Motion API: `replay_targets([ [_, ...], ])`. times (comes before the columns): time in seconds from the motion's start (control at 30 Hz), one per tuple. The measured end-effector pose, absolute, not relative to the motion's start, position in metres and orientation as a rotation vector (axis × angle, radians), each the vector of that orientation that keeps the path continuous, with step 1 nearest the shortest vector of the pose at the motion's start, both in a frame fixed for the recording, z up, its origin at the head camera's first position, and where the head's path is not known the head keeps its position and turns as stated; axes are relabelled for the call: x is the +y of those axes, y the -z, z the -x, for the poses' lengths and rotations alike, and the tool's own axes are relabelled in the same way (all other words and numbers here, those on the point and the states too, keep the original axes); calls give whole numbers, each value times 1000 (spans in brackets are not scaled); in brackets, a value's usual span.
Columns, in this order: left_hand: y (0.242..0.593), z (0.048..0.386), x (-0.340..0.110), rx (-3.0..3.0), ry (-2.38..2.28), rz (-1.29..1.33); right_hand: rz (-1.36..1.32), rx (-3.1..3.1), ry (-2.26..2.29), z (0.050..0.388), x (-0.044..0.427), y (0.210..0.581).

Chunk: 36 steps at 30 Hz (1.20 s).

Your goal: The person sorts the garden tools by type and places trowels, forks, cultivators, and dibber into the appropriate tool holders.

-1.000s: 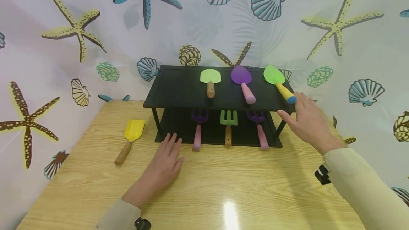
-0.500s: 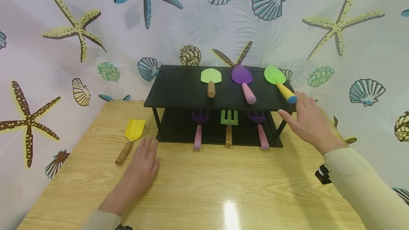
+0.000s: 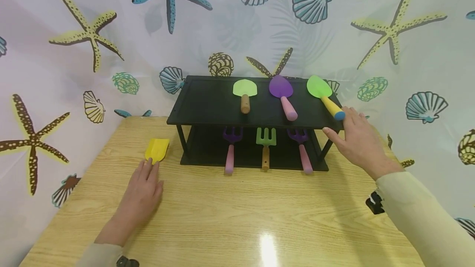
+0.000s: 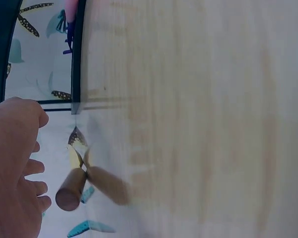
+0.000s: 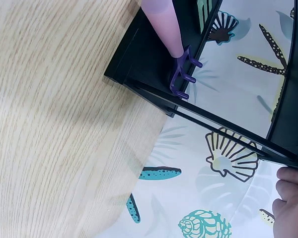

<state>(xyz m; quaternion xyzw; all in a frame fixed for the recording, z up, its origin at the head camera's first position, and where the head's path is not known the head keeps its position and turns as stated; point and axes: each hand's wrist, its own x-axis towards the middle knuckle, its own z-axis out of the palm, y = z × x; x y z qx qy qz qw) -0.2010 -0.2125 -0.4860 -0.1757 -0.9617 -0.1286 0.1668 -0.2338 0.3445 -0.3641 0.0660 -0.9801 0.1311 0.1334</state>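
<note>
My left hand [image 3: 140,193] hovers over the yellow toy shovel [image 3: 157,149], hiding its wooden handle in the head view. In the left wrist view a gap separates the loosely bent fingers of the left hand [image 4: 12,163] from that wooden handle [image 4: 69,192]. My right hand [image 3: 358,141] rests at the right front corner of the black two-tier rack [image 3: 208,102], fingers extended along its side and thumb at the front edge. Close to it, on the top tier, lies a green shovel [image 3: 318,87] with a yellow, blue-tipped handle.
A purple shovel [image 3: 281,87] and a pale green shovel [image 3: 245,88] share the top tier. Below are a green fork [image 3: 266,137] and two purple forks with pink handles [image 3: 230,158] [image 3: 305,159]. A patterned cloth [image 3: 237,24] hangs behind the wooden table [image 3: 237,217].
My left hand has moved left from the rack's front left corner to above the yellow shovel's handle. The right hand has stayed at the rack's corner.
</note>
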Motion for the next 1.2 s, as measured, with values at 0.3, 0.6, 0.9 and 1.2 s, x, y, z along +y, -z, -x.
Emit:
replay_targets([
  [0.3, 493, 207, -229, -2740, 345, 479, -184, -2850, -380, 233, 345, 364],
  [0.6, 498, 212, -238, -2848, 497, 444, -182, -2848, -384, 233, 345, 365],
  [0.9, 499, 212, -236, -2810, 510, 483, -183, -2845, -379, 233, 346, 364],
  [1.2, 498, 213, -232, -2790, 526, 487, -190, -2838, -395, 233, 345, 365],
])
